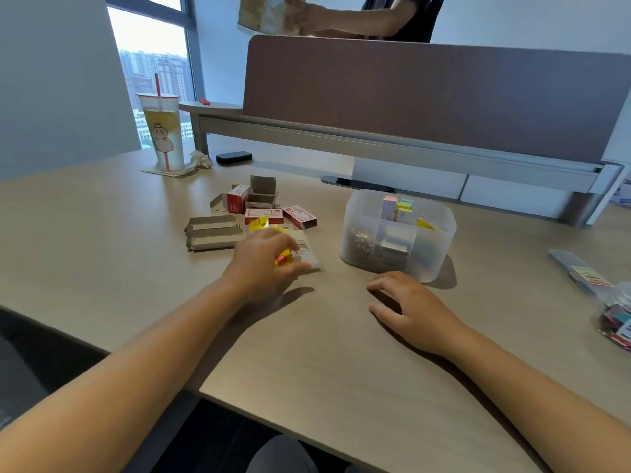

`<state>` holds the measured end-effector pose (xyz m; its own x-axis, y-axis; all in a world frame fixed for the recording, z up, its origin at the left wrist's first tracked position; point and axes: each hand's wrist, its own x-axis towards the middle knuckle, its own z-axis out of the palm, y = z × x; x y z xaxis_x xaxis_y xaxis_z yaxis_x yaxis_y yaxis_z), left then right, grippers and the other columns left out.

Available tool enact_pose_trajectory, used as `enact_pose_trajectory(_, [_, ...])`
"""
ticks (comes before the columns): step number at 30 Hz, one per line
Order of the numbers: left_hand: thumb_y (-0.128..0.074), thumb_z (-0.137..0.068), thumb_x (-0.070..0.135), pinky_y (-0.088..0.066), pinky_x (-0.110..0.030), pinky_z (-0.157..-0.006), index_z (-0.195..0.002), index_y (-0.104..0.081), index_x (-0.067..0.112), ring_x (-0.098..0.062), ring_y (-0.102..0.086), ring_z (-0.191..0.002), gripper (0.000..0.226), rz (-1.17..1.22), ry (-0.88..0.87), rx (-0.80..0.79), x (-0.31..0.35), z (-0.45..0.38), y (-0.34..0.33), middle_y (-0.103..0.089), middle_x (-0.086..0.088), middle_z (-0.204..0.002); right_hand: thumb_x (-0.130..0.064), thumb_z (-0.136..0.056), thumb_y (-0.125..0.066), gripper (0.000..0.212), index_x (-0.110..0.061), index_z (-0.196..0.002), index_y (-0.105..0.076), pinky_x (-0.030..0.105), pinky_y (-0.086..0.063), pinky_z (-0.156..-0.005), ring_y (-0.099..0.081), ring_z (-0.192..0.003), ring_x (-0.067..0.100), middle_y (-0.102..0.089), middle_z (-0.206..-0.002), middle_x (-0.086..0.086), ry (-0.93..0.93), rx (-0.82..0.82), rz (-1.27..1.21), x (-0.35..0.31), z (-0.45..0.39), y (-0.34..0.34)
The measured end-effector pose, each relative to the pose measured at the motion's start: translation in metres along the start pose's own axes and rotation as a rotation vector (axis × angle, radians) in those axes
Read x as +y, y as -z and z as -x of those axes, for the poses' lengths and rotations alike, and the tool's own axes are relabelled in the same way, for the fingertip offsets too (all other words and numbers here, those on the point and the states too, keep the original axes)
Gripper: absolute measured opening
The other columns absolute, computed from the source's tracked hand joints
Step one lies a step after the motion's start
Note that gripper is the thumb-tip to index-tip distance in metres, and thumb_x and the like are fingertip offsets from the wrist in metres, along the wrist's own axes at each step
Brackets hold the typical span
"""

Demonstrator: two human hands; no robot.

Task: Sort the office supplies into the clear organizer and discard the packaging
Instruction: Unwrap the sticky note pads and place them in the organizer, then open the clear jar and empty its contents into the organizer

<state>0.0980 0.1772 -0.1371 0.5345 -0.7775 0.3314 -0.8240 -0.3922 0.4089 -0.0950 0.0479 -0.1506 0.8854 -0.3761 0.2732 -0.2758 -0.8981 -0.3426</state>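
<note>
The clear organizer (397,233) stands on the desk right of centre, holding paper clips, staples and coloured sticky tabs in its compartments. My left hand (264,262) rests on a flat clear package with a yellow label and barcode (305,250), fingers closed over it. Behind it lie red staple boxes (298,216), opened red and grey cartons (252,198) and flat grey inner trays (213,232). My right hand (409,307) lies on the desk just in front of the organizer, fingers loosely spread, holding nothing.
A drink cup with a red straw (164,134) stands at the back left beside a black case (234,157). At the right edge lie a clear package of tabs (580,271) and a bag of binder clips (618,319). Another person stands behind the brown divider (426,97).
</note>
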Motion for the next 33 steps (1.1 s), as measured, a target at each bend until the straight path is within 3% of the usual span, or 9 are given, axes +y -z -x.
enact_pose_trajectory(3, [-0.050,-0.081,0.055,-0.021,-0.041,-0.110,-0.128,-0.046,0.026,-0.021,-0.024,-0.135,0.056,-0.225,-0.023,-0.207,-0.004,-0.001,-0.002,-0.036,0.002,-0.143,-0.029,-0.088,-0.051,0.035,-0.014,-0.120,-0.052,0.022,-0.035,-0.095,-0.047,-0.113,0.015,-0.052,-0.124,0.002,-0.001,0.000,0.000,-0.001,0.000,0.000])
enact_pose_trajectory(7, [-0.042,-0.082,0.061,-0.005,-0.045,-0.116,-0.142,-0.017,0.031,-0.024,0.001,-0.143,0.072,-0.286,0.031,-0.265,-0.010,-0.010,-0.003,-0.007,0.003,-0.156,-0.028,-0.088,-0.051,0.036,-0.014,-0.121,-0.051,0.022,-0.034,-0.096,-0.046,-0.116,0.015,-0.051,-0.127,0.001,-0.011,-0.003,-0.004,-0.001,0.001,0.001])
enact_pose_trajectory(10, [-0.046,-0.082,0.057,-0.004,-0.045,-0.116,-0.144,-0.007,0.029,-0.024,0.006,-0.143,0.078,-0.269,-0.014,-0.214,-0.008,-0.006,-0.003,0.001,0.001,-0.156,-0.027,-0.088,-0.051,0.037,-0.012,-0.122,-0.051,0.018,-0.031,-0.094,-0.045,-0.118,0.015,-0.050,-0.129,0.002,-0.035,-0.008,-0.001,0.002,0.003,0.003])
enact_pose_trajectory(12, [-0.052,-0.083,0.048,-0.012,-0.046,-0.115,-0.143,-0.017,0.022,-0.028,-0.006,-0.143,0.074,-0.239,-0.112,-0.077,-0.001,0.002,0.000,-0.011,-0.005,-0.155,-0.028,-0.088,-0.051,0.038,-0.012,-0.123,-0.051,0.018,-0.031,-0.094,-0.044,-0.119,0.015,-0.049,-0.131,0.003,-0.058,-0.016,0.011,0.006,0.009,0.008])
enact_pose_trajectory(15, [-0.062,-0.081,0.030,-0.033,-0.043,-0.105,-0.130,-0.046,0.011,-0.031,-0.039,-0.129,0.054,-0.128,-0.287,0.106,0.021,0.017,0.004,-0.047,-0.013,-0.137,-0.027,-0.088,-0.052,0.039,-0.012,-0.124,-0.050,0.019,-0.032,-0.095,-0.045,-0.119,0.016,-0.049,-0.131,0.003,-0.107,-0.012,0.031,0.015,0.026,0.019])
enact_pose_trajectory(17, [-0.060,-0.083,0.029,-0.038,-0.035,-0.100,-0.124,-0.052,0.013,-0.025,-0.047,-0.122,0.045,-0.059,-0.364,0.046,0.046,0.025,0.003,-0.054,-0.009,-0.129,-0.025,-0.088,-0.053,0.037,-0.012,-0.122,-0.051,0.017,-0.032,-0.091,-0.047,-0.116,0.017,-0.052,-0.128,0.004,-0.141,0.018,0.040,0.022,0.040,0.028])
enact_pose_trajectory(21, [-0.049,-0.088,0.036,-0.032,-0.019,-0.099,-0.130,-0.044,0.021,-0.013,-0.041,-0.124,0.045,0.004,-0.460,-0.218,0.100,0.030,-0.023,-0.046,0.002,-0.136,-0.023,-0.088,-0.052,0.035,-0.011,-0.121,-0.052,0.017,-0.034,-0.088,-0.049,-0.112,0.017,-0.053,-0.125,0.007,-0.244,0.089,0.053,0.040,0.067,0.047])
enact_pose_trajectory(28, [-0.050,-0.086,0.046,-0.035,-0.024,-0.099,-0.127,-0.043,0.022,-0.013,-0.044,-0.117,0.048,-0.052,-0.561,-0.444,0.161,0.016,-0.070,-0.047,0.003,-0.133,-0.017,-0.081,-0.058,0.040,-0.008,-0.119,-0.052,0.032,-0.028,-0.096,-0.041,-0.117,0.028,-0.050,-0.124,0.013,-0.475,0.505,0.286,0.076,0.103,0.086])
enact_pose_trajectory(33, [-0.049,-0.085,0.047,-0.034,-0.027,-0.103,-0.129,-0.042,0.021,-0.015,-0.042,-0.122,0.052,-0.055,-0.593,-0.443,0.179,0.008,-0.084,-0.045,0.002,-0.136,-0.031,-0.084,-0.055,0.055,-0.017,-0.133,-0.034,0.042,-0.014,-0.112,-0.010,-0.138,0.031,-0.015,-0.148,0.014,-0.831,0.507,0.335,0.107,0.119,0.102])
